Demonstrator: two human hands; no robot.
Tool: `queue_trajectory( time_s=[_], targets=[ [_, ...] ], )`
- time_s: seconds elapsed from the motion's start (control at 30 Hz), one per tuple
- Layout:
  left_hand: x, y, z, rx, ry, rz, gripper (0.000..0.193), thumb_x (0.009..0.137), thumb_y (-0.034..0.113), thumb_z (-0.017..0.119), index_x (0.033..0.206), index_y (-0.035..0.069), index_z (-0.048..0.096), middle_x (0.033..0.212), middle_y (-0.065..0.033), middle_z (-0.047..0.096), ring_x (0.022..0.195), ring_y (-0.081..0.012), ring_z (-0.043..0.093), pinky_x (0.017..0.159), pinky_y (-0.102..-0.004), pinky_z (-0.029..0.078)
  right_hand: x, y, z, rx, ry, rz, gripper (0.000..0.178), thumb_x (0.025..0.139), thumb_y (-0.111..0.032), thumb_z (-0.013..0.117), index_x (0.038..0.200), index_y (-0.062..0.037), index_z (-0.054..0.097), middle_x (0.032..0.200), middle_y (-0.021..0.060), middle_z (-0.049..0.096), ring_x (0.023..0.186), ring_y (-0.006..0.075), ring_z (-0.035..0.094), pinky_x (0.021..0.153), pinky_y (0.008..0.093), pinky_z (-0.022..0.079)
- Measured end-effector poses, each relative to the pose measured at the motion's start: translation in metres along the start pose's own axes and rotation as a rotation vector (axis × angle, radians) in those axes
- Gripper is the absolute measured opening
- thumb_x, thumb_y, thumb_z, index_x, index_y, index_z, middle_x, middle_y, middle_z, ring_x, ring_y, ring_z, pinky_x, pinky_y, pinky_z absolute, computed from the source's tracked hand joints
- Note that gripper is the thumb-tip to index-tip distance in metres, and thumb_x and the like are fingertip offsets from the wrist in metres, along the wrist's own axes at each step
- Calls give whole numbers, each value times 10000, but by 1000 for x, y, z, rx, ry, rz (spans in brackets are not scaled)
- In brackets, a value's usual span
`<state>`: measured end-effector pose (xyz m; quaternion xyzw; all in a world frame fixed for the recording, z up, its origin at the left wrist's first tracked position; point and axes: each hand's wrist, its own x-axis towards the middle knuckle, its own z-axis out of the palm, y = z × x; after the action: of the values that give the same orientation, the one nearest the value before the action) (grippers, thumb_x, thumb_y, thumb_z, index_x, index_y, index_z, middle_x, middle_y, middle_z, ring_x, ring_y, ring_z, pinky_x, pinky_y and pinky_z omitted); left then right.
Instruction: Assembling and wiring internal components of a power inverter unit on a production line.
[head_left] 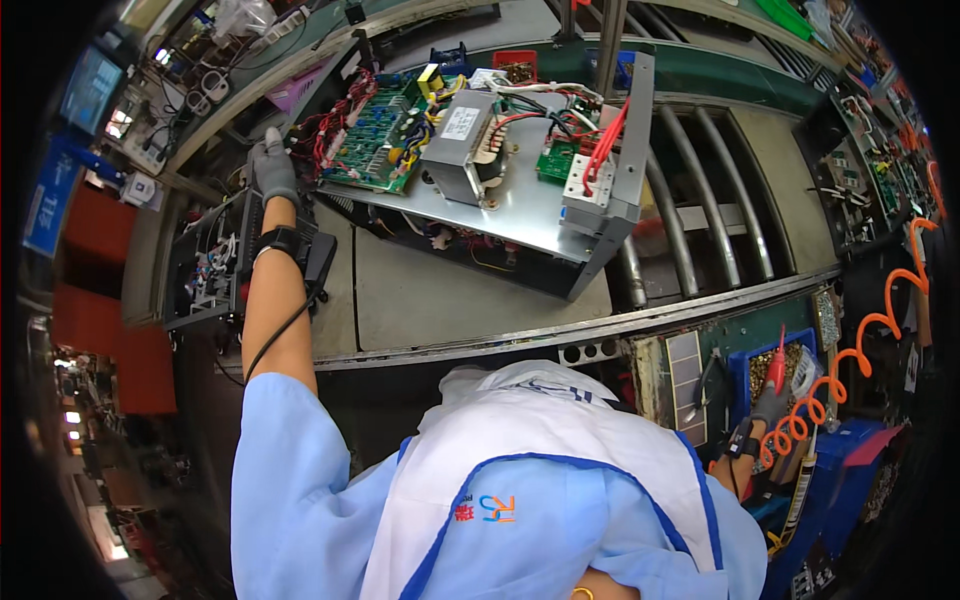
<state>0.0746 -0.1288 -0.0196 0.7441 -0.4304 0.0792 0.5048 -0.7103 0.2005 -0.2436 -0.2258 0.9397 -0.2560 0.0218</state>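
Observation:
A metal chassis (500, 218) lies tilted across the bench, carrying a green circuit board (375, 140), a grey transformer (461, 143) and bundles of wires. My left hand (273, 172), in a grey glove, is at the chassis's left end, closed against its edge; part of the fingers is hidden. Off to the right, my gloved right hand (769, 408) grips a red screwdriver-like tool (777, 368) with its thin tip pointing away from me. This hand is beside a blue bin (740, 385) of small brass-coloured fasteners.
Metal rollers (712, 195) run to the right of the chassis. An orange coiled hose (866, 322) hangs close to my right hand. Another open electronic unit (862, 170) stands at far right. A dark unit (222, 262) sits below my left hand. A red bin (516, 62) is behind the chassis.

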Motion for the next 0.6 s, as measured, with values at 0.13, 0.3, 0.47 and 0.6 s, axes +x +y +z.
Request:
queue_trajectory(
  time_s=[0.13, 0.3, 0.47, 0.6],
  targets=[
    [5, -18, -6, -88, -36, 3, 576, 797, 549, 483, 962, 0, 543, 898, -206, 592, 849, -344, 557, 763, -387, 412, -22, -57, -13, -452, 309, -241, 412, 770, -224, 590, 1120, -17, 527, 1104, 214, 540, 1022, 349, 503, 893, 392, 364],
    [-11, 7, -2, -45, -150, 6, 619, 788, 609, 433, 1024, 42, 502, 951, -220, 591, 925, -375, 556, 790, -406, 418, -23, -143, 38, 704, 30, -425, 375, 817, -220, 565, 1082, 42, 533, 1066, 146, 578, 1002, 231, 529, 874, 329, 382],
    [-11, 10, -8, 2, -241, 139, 517, 830, 576, 377, 974, 92, 488, 920, -225, 583, 862, -415, 551, 732, -450, 421, -93, -351, 15, 1259, -501, -491, 523, 907, -371, 374, 1260, 15, 390, 1281, 148, 420, 1190, 215, 395, 981, 335, 306],
    [-21, 16, -1, -93, -132, 337, 397, 855, 477, 389, 916, 104, 508, 816, -176, 581, 770, -387, 558, 672, -460, 413, -80, -426, 2, 1615, -1145, -465, 639, 906, -480, 286, 1352, -29, 208, 1378, 131, 272, 1248, 237, 303, 1038, 352, 234]
  ],
)
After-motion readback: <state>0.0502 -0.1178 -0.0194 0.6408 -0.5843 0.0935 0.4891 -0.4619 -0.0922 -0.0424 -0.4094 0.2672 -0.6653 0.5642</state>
